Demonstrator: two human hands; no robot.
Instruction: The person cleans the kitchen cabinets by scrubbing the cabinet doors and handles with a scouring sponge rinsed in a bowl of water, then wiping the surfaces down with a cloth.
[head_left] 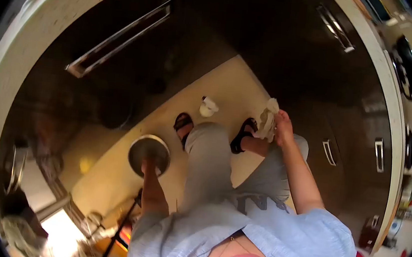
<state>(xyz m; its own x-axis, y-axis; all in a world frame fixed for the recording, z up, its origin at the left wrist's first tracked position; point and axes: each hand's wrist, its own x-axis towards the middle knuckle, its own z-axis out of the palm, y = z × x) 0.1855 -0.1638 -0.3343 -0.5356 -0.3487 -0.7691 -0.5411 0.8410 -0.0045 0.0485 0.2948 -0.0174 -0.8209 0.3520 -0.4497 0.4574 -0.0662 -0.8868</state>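
Observation:
My right hand (282,127) is closed on a crumpled off-white cloth (268,119), held up in front of the dark cabinet doors. My left hand (150,167) is over a round dark object with a shiny metal rim (150,139). Its fingers are dim and blurred, so whether they grip the object or only rest on it cannot be made out. On the floor between the cabinets and my feet is a small white container with a dark tip (208,107).
Dark glossy cabinets with metal handles (120,39) curve around me above the pale floor (211,81). Pans (410,69) are on the light countertop (389,82) at right. My sandalled feet (184,124) are just below the white container. A dark pole (119,232) slants at lower left.

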